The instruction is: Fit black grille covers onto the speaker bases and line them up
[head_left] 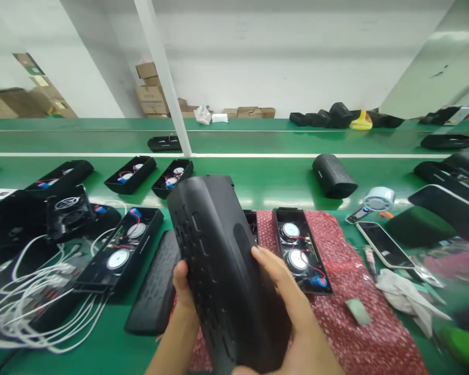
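Observation:
Both of my hands grip a long black speaker housing (219, 260), tilted up toward the camera over the green bench. My left hand (184, 297) holds its left edge, thumb on the grille side. My right hand (287, 297) wraps the right side with fingers pressed on the smooth face. Behind it, an open speaker half (301, 250) with two round drivers and red wires lies on red bubble wrap (359, 312). A black grille cover (156, 286) lies flat just left of my left hand.
Another open speaker half (121, 250) and a tangle of white cables (35, 291) lie at left. Several open halves (131, 174) and a closed speaker (333, 176) sit on the conveyor behind. A phone (383, 244), tape roll (379, 199) and white cloth (406, 297) are at right.

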`<state>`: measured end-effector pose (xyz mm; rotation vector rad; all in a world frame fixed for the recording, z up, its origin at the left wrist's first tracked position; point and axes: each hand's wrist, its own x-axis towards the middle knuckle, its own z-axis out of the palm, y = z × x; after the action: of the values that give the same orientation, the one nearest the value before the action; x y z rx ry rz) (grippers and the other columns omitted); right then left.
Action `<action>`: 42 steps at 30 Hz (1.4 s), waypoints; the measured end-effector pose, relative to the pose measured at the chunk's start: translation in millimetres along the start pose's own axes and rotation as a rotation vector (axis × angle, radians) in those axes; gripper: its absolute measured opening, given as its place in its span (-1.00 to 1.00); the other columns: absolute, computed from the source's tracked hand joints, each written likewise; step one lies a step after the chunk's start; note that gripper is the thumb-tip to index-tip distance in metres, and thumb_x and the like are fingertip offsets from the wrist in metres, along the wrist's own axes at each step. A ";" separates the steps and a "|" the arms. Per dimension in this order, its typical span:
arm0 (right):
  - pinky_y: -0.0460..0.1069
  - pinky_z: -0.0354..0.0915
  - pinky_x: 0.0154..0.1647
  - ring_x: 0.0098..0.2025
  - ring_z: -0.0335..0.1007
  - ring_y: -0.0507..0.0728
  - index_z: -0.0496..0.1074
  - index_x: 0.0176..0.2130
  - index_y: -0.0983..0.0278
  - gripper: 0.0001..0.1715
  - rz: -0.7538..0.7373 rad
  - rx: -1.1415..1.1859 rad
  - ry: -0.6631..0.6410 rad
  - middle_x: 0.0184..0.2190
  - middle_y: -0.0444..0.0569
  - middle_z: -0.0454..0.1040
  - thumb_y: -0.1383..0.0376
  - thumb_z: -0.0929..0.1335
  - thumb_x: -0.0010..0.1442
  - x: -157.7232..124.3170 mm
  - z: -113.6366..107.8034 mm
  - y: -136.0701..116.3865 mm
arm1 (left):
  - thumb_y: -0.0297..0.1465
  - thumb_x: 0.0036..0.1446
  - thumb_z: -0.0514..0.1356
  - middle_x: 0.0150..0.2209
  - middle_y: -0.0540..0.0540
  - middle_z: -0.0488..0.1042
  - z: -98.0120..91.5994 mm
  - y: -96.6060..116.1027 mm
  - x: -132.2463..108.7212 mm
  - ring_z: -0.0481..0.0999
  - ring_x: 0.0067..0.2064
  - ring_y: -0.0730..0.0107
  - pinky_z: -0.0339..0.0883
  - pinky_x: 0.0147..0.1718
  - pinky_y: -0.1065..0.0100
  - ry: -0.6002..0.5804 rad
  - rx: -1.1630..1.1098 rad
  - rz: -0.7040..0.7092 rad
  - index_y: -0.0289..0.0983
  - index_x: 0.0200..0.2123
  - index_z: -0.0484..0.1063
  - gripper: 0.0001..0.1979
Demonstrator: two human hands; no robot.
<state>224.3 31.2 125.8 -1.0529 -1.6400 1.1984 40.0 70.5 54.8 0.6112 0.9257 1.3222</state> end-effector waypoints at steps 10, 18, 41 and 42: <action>0.40 0.21 0.17 0.27 0.06 0.48 0.10 0.25 -0.08 0.12 -0.208 -0.231 0.194 0.31 -0.06 -0.03 0.23 0.54 -0.23 10.1 4.3 18.7 | -0.28 -0.44 0.50 -0.02 -0.21 0.46 58.3 41.9 -12.0 0.46 0.02 -0.03 0.43 -0.09 0.28 0.110 0.172 0.184 -0.26 0.06 0.23 -0.08; 0.12 0.39 0.06 0.16 0.29 0.27 -0.08 0.31 -0.02 0.18 0.156 0.512 -0.069 0.22 0.00 0.23 0.28 0.55 -0.09 22.2 -14.5 20.0 | -0.29 -0.33 0.42 -0.15 -0.16 0.51 55.8 31.2 -13.2 0.48 -0.04 -0.08 0.43 -0.08 0.13 -0.064 0.068 0.229 -0.27 0.01 0.29 -0.25; 0.20 0.22 0.23 0.24 0.17 0.27 0.03 0.29 -0.02 0.19 0.233 0.593 0.064 0.27 -0.06 0.13 0.30 0.60 -0.17 13.0 -7.6 18.8 | -0.32 -0.24 0.38 -0.20 -0.17 0.51 70.7 31.1 -19.8 0.53 -0.15 0.02 0.48 -0.23 0.21 -0.075 0.017 0.117 -0.29 0.03 0.23 -0.29; 0.21 0.20 0.24 0.24 0.17 0.27 0.01 0.29 -0.03 0.19 0.234 0.567 0.064 0.26 -0.06 0.14 0.28 0.59 -0.16 13.1 -6.8 18.1 | -0.31 -0.23 0.38 -0.21 -0.16 0.51 69.6 30.1 -20.0 0.54 -0.18 0.03 0.48 -0.26 0.21 -0.067 0.007 0.100 -0.28 0.05 0.21 -0.27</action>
<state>229.5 48.9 111.5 -0.9136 -1.0444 1.6391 82.7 65.0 120.3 0.7106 0.8550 1.3792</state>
